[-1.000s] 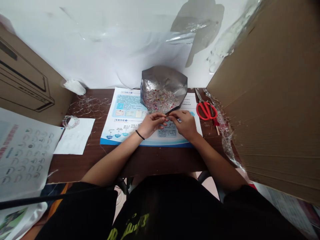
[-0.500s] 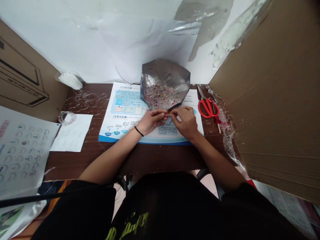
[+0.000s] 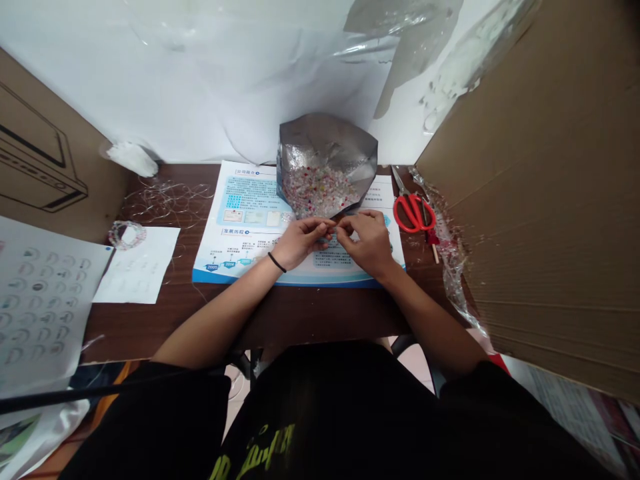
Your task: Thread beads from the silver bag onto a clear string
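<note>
As forearms (image 3: 225, 313) slant inward, left hand (image 3: 300, 243) and right hand (image 3: 365, 243) bring fingers (image 3: 325, 227) together.

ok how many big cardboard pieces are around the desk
2. One cardboard piece with a printed line drawing stands at the left end of the wooden desk; a plain corrugated cardboard piece fills the right side. Others may be out of view.
</note>
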The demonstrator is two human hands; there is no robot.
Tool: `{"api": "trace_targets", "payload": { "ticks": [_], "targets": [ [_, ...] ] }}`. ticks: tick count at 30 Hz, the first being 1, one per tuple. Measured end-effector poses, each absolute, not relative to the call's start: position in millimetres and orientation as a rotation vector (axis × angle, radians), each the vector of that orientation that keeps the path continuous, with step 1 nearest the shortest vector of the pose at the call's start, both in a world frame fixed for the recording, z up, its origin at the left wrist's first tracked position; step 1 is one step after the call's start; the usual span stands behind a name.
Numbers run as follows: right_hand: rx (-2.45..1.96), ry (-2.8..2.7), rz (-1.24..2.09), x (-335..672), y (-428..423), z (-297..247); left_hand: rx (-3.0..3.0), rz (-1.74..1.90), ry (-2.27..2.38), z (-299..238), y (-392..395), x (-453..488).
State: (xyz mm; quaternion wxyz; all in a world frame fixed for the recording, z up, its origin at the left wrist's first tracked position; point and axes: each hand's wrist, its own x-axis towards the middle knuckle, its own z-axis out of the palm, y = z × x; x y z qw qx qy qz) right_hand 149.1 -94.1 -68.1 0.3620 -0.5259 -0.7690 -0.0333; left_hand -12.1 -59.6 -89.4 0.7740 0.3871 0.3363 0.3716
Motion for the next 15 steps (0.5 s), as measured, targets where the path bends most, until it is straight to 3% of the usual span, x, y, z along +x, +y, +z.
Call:
{"api": "trace_targets", "payload": {
  "ticks": [15],
  "targets": [
    [-1.374,-1.984,-0.071,149.1,-96.1,-65.4,0.723,0.804,0.732,-86.7,-56.9,-15.9]
  ]
}}
